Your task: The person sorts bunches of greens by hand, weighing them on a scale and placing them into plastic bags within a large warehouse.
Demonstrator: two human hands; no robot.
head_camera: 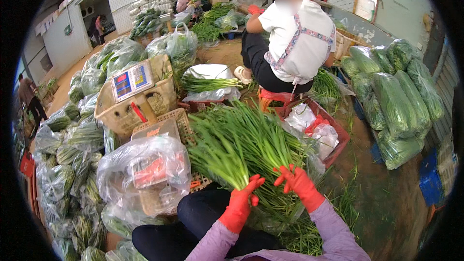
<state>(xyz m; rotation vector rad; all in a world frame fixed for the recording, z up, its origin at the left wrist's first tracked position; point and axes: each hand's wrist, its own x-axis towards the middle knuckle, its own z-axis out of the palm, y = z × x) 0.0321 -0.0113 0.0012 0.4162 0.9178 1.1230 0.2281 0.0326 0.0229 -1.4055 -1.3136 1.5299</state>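
My left hand [243,203], in a red rubber glove, grips a bunch of leafy green stalks [228,163] by its pale lower ends. The bunch looks like garlic chives, its leaves fanning up and away from me. My right hand [299,185], gloved the same way, is at the pale ends of more stalks [277,148]. Its fingers are partly spread, and whether they close on those stalks I cannot tell. Beneath both hands lies a loose heap of the same greens [279,203], partly on clear plastic.
At left, a clear plastic bag [145,174] covers part of a scale, beside a beige basket [134,105] and bagged vegetables [69,145]. A seated co-worker [297,40] is ahead. A red crate [335,143] holds plastic bags; bagged greens [395,98] are stacked right.
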